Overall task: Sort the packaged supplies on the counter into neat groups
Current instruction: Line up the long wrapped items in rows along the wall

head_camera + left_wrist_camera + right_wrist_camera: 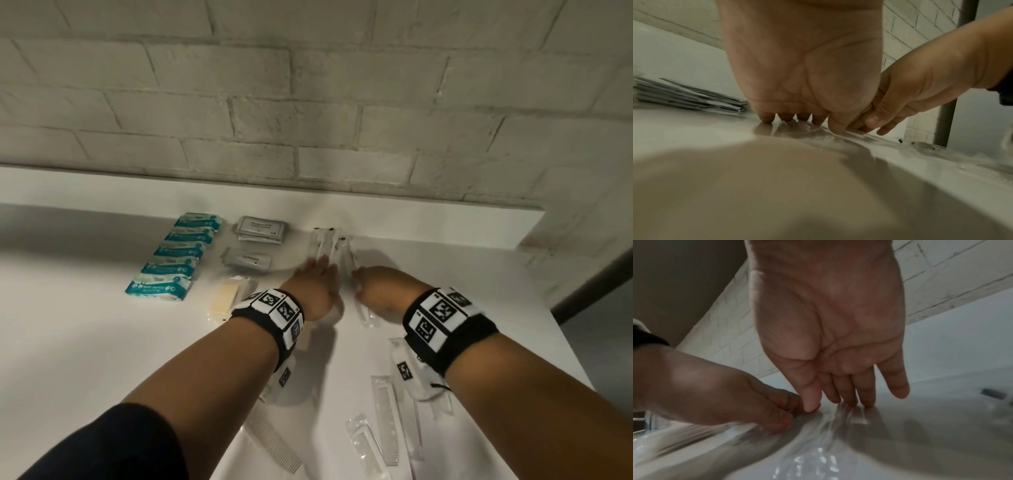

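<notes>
From the head view we see our left hand (317,279) laid flat, fingers straight, on a cluster of clear-wrapped packets (325,246) that lie side by side near the back of the white bench (85,325). Our right hand (375,289) sits just beside it, fingers bent down onto the rightmost packet of that cluster. Left of the hands lie a row of teal-and-white packs (178,253), a stack of grey sachets (262,229), one more grey sachet (248,261) and a pale yellow bar in clear wrap (224,301). Printing shows on the teal packs and grey sachets, but we cannot read it. Nearer to us, clear-wrapped combs (387,416) lie loose, and an unwrapped-looking comb (274,445) lies by the left forearm. Both wrists carry bands with black-and-white square markers.

From the left wrist view, our left hand (801,73) presses four straight fingertips (766,117) onto glossy clear film, the thumb also down. The right hand (910,91) touches it from the side, fingers curled onto the same film. The grey sachets (690,99) are stacked to the left.

From the right wrist view, our right hand (830,331) points its fingers down, tips on the shiny wrap, thumb touching the left hand (719,389). Whether it grips the wrap or only presses it, we cannot tell.
</notes>
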Demonstrator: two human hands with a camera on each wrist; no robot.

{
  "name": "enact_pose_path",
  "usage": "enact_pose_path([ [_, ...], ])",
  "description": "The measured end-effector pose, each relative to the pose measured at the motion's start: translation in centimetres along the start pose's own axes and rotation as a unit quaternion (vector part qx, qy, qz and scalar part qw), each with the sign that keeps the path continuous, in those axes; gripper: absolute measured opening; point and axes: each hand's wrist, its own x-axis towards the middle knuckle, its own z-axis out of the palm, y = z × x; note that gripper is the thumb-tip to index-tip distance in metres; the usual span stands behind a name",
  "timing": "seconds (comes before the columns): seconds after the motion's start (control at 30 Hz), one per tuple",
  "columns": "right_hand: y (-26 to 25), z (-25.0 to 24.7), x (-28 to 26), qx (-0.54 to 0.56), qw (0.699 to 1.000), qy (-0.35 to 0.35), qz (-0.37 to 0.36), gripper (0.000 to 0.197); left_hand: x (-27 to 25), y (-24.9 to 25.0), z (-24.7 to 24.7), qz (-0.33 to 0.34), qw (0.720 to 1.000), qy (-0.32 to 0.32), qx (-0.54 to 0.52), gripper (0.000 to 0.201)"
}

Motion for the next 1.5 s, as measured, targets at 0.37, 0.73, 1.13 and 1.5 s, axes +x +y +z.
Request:
enact_pose_path([
  [0.37, -0.1, -1.5, 0.4, 0.144, 0.989, -0.010, -0.012, 0.058, -0.6, 0.6, -0.7, -0.002, 0.999, 0.010, -0.040, 0.072],
  [0.73, 8.8, -4.0, -4.4, 0.211, 0.937, -0.106, 0.256, 0.023, -0.8, 1.5, -0.2, 0.035, 0.999, -0.020, 0.022, 0.061],
  [1.13, 6.0, -2.4, -2.2, 0.015, 0.986, 0.063, 0.151, 0.029, -0.9, 1.4, -0.3, 0.040, 0.999, -0.023, 0.006, 0.061],
  [1.5, 3.2, -0.9, -1.0, 0.019, 1.000, 0.017, 0.006, 0.048, -1.1, 1.7, -0.6, 0.033, 0.999, -0.035, -0.004, 0.059],
])
